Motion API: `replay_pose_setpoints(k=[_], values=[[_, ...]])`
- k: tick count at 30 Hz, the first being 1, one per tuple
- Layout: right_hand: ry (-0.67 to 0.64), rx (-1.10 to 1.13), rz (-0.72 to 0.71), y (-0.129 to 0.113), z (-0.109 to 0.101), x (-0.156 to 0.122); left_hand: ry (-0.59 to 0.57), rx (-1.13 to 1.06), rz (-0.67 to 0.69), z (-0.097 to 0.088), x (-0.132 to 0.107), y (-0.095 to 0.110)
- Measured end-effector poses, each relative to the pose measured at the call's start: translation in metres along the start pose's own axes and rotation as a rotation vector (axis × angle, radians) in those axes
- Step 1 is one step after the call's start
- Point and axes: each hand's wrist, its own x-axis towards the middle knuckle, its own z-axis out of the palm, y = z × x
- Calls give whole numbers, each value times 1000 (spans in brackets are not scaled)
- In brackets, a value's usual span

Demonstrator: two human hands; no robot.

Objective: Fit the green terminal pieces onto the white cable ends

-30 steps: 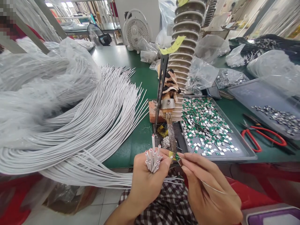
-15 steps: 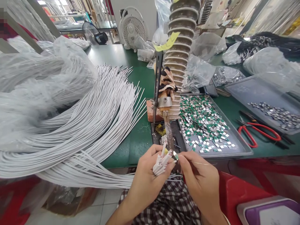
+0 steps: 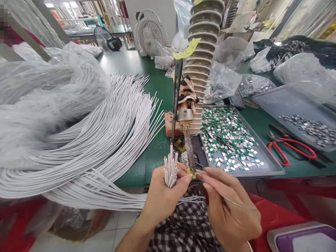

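My left hand (image 3: 160,197) is closed around a bundle of white cables (image 3: 170,171), their cut ends pointing up with reddish cores showing. Its thumb and forefinger reach to a small piece with a bit of green (image 3: 194,171), right under the tip of a clamped soldering iron (image 3: 188,143); that contact point is too small to make out fully. Between the fingertips of my right hand (image 3: 232,210) runs a thin solder wire (image 3: 231,199). Its front end meets the area at the iron's tip, while the rest trails back across the palm.
A tray (image 3: 273,169) of small green-and-white boards sits right of the iron. Red-handled pliers (image 3: 299,145) lie beyond it, near another tray (image 3: 267,96) of metal parts. Many white cables (image 3: 105,140) cover the left side. A ribbed duct (image 3: 202,52) rises behind the iron.
The bundle in my left hand has tipped more upright and moved slightly left. My right hand has turned and shifted right and down, bringing the solder wire's end to the iron's tip.
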Motion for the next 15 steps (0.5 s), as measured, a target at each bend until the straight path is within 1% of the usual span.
replay_pose_setpoints(k=[4,9,13,15], values=[[-17,-9,-29,-2,0,3,-2,-27,18,0,0,0],[-50,43,-13,-3,-4,2,-29,-62,-3,0,1,-1],[-77,154,23,-1,-5,-3,-30,-49,-9,0,-2,-3],[-82,163,77,1,-5,-6,-27,-30,2,0,-3,-4]])
